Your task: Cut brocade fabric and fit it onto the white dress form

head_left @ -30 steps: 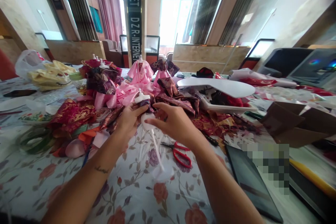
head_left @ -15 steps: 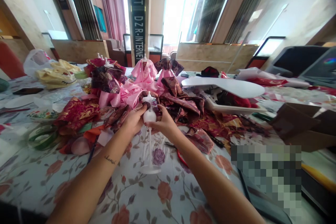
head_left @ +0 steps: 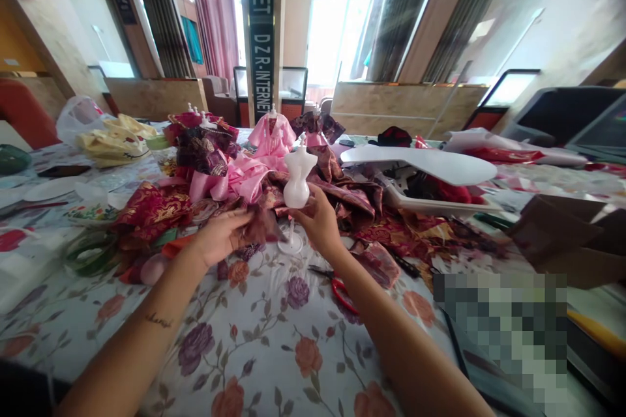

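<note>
A small white dress-form mannequin stands in the middle, tilted a little, its round base showing below. My right hand is closed around the lower end of its torso. To its left, my left hand holds a piece of dark brownish-mauve fabric, smeared by motion, apart from the mannequin. The mannequin's torso is bare. Red-handled scissors lie beside my right forearm. Behind the mannequin spreads crumpled brown-pink brocade.
Farther back stand small mannequins in a pink dress and dark patterned dresses. Green tape and red-gold brocade lie at left. To the right are a white tray, a white board and a cardboard box.
My left hand has moved left and down, away from the mannequin, with the fabric. My right hand has shifted the mannequin up and away, and its torso is now uncovered.
</note>
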`<state>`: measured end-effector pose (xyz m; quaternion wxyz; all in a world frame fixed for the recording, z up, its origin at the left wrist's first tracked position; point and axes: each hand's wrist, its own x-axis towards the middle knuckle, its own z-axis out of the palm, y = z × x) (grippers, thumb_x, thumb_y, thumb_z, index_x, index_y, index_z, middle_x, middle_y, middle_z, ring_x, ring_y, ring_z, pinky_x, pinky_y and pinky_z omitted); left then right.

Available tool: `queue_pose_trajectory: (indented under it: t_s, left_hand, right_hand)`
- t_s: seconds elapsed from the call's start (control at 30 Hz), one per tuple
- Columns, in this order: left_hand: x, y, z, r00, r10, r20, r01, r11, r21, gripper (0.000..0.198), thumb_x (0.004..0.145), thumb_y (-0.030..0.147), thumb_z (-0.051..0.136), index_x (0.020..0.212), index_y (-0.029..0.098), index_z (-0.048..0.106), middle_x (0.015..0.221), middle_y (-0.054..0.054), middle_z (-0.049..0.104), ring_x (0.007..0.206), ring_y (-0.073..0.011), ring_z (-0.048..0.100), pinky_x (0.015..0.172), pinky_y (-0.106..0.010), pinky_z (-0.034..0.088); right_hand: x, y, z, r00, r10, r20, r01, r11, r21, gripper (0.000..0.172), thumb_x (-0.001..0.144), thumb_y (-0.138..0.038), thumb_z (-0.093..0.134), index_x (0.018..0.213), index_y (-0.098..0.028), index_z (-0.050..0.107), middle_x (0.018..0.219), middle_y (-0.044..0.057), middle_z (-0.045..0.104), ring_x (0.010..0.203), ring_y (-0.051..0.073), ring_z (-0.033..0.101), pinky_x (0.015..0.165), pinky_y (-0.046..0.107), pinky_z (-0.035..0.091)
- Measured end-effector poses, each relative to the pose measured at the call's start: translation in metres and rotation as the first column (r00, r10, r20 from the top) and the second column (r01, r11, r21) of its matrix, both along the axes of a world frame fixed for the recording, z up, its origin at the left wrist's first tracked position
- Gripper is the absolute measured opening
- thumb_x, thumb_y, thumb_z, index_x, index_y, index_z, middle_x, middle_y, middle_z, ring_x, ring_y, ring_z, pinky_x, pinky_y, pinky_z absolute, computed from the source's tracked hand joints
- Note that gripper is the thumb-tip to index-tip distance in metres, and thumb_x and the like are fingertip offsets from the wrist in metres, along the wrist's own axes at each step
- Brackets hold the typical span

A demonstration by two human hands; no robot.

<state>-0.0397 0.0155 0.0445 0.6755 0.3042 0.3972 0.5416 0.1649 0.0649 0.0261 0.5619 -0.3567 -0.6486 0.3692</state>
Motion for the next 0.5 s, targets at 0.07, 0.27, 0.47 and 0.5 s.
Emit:
queue_pose_trajectory:
  t_s: [0.07,0.27,0.47,0.5]
  left_hand:
    - [0.003,-0.018,-0.014,0.99,-0.142,-0.027,0.14,0.988,-0.065,0.009,0.077,0.005,0.064,0.085,0.006,0.069,0.074,-0.011,0.071,0.059,-0.0165,0.068,0.054,-0.025,0.057]
    - [0.029,-0.04,-0.047,0.885,-0.464,-0.034,0.457,0.881,-0.126,0.039,0.072,0.015,0.073,0.11,0.018,0.064,0.091,-0.006,0.069,0.073,-0.0151,0.066,0.066,-0.027,0.055]
    - [0.043,-0.032,-0.039,0.608,-0.253,-0.752,0.44,0.896,0.054,0.047,0.078,0.029,0.064,0.123,0.021,0.056,0.085,-0.002,0.068,0.072,-0.0147,0.064,0.065,-0.024,0.05]
    - [0.036,-0.029,-0.034,0.437,-0.097,-0.894,0.425,0.899,0.11,0.041,0.08,0.034,0.062,0.119,0.021,0.06,0.082,-0.001,0.069,0.07,-0.0155,0.065,0.065,-0.024,0.05]
  right_hand:
    - [-0.001,0.003,-0.008,0.999,-0.002,0.052,0.002,1.0,-0.003,0.036,0.07,-0.03,0.07,0.101,-0.018,0.057,0.079,0.001,0.065,0.072,0.019,0.063,0.068,0.03,0.05]
    - [0.001,0.004,-0.018,0.99,0.026,0.141,-0.02,0.999,-0.046,0.02,0.066,-0.023,0.071,0.082,-0.018,0.06,0.066,-0.001,0.063,0.064,0.017,0.061,0.062,0.029,0.049]
    - [0.02,-0.002,-0.015,0.983,0.074,0.169,-0.056,0.993,-0.106,0.057,0.063,-0.025,0.077,0.114,-0.02,0.053,0.095,0.008,0.071,0.091,0.023,0.067,0.077,0.035,0.053]
    - [0.025,-0.004,-0.015,0.983,0.065,0.172,-0.045,0.992,-0.118,0.061,0.063,-0.026,0.077,0.119,-0.02,0.051,0.098,0.009,0.071,0.095,0.025,0.067,0.078,0.036,0.054]
